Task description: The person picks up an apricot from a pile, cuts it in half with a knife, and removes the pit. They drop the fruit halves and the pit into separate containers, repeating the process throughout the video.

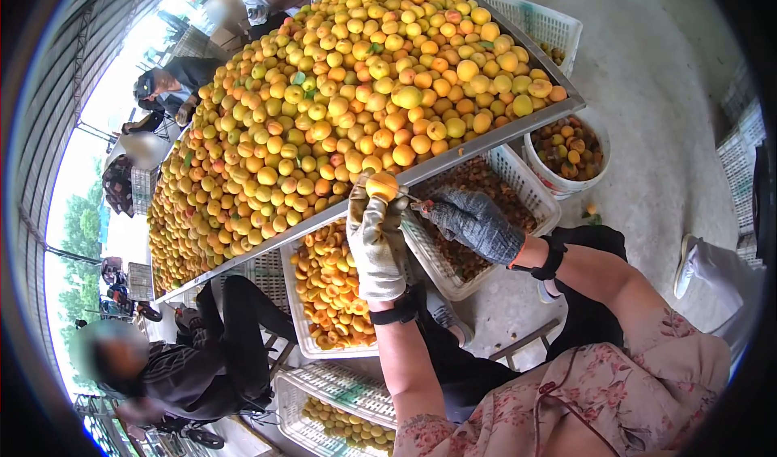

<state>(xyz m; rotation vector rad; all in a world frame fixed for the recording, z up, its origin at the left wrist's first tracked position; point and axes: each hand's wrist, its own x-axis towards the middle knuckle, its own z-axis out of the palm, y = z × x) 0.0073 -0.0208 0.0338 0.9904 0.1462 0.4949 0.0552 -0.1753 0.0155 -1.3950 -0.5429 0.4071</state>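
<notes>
Holding an apricot (pixel 382 186), left fingers (pixel 357 196) curl; right fingers (pixel 443 216) pinch something indistinct (pixel 418 205).

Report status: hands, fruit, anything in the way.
Left hand: holding an apricot. Right hand: close by, grip unclear. Table rim near both, nothing visibly blocking.

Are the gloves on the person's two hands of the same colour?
No, the left hand wears a whitish glove, and the right hand a grey glove.
</notes>
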